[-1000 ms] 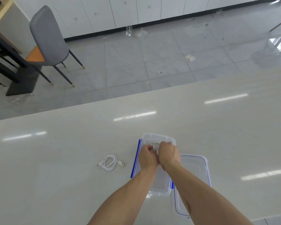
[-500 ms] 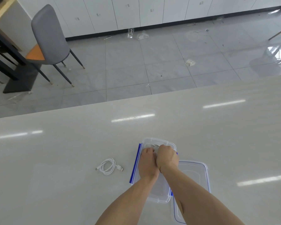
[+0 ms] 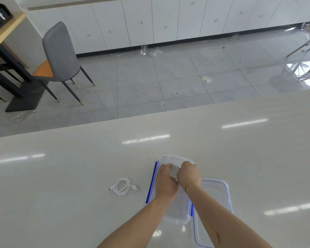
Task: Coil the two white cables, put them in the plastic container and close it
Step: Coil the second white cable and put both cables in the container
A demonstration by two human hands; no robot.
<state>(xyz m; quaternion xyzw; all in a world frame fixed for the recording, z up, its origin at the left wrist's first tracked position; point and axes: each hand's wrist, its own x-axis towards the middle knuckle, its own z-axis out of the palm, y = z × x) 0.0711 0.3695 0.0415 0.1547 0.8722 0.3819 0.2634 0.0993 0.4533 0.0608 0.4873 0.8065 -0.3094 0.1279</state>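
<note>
A clear plastic container [image 3: 175,208] with blue side clips stands open on the pale table. My left hand [image 3: 166,181] and my right hand [image 3: 188,175] are together over its far half, both gripping a coiled white cable [image 3: 174,171] that shows between the fingers. A second white cable [image 3: 123,186], coiled with a USB plug at its right end, lies on the table to the left of the container. The clear lid [image 3: 213,203] with a blue seal line lies flat just right of the container.
The table [image 3: 61,176] ends at a far edge, with grey floor tiles beyond. A grey chair [image 3: 61,54] and a dark table stand at the far left. White cabinets line the back wall.
My view has tilted up a little. Both hands stay over the container, shifted slightly apart so the coil shows between them. The coiled cable on the table has not moved.
</note>
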